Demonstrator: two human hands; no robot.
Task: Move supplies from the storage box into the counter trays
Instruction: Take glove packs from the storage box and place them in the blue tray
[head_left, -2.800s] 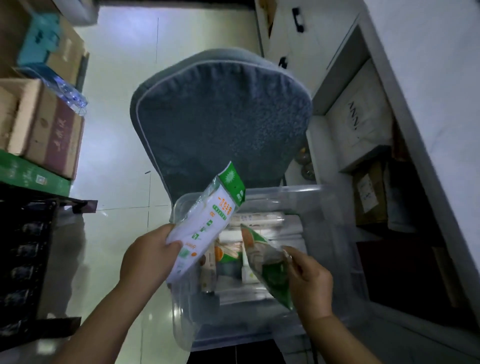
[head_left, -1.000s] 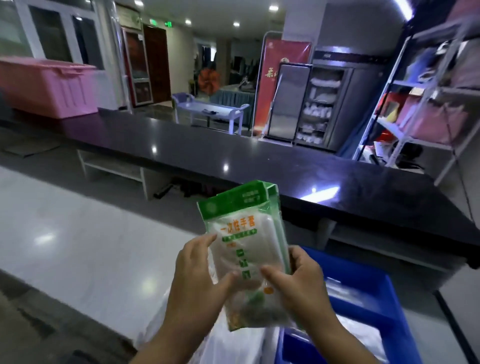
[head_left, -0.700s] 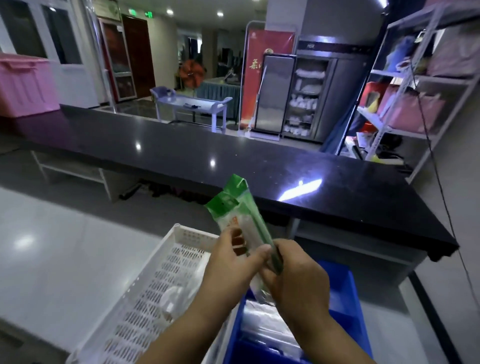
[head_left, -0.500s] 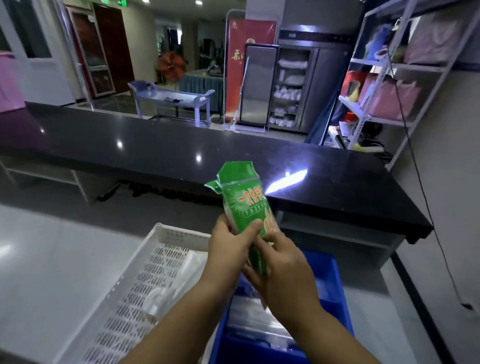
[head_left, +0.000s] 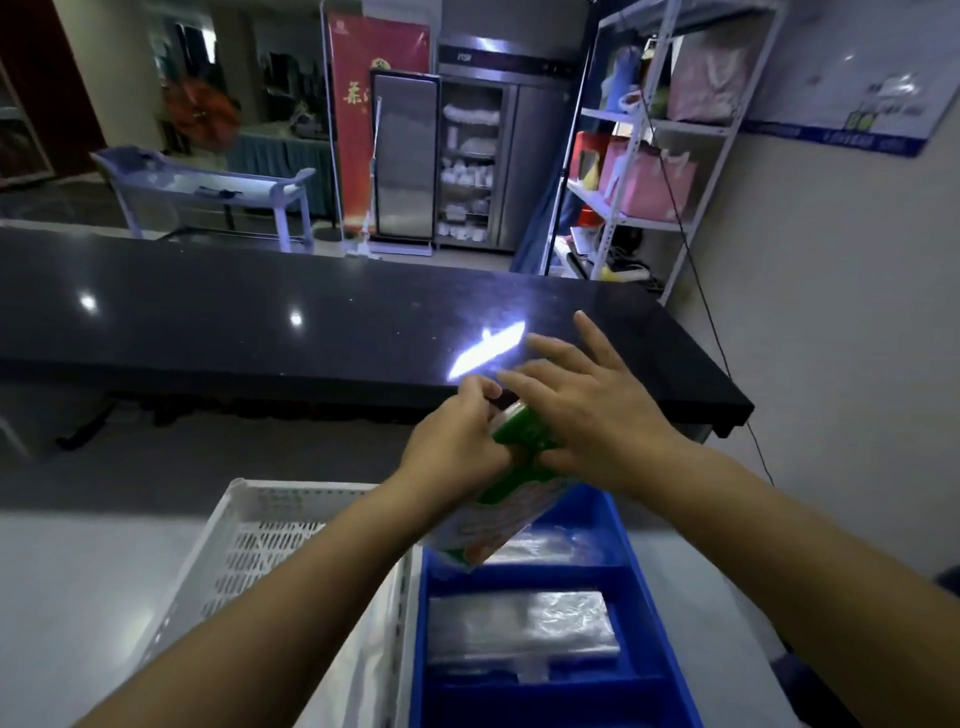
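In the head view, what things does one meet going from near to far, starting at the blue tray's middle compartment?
clear packets → green packet → black counter → glass-door cabinet

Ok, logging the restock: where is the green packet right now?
Head view, centre: the left hand grips the green packet and the right hand presses on it, over the far compartment of the blue tray, right of the white tray.

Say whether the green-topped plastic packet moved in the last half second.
Yes. The green-topped plastic packet has dropped toward the blue divided plastic tray, its lower end now over the far compartment.
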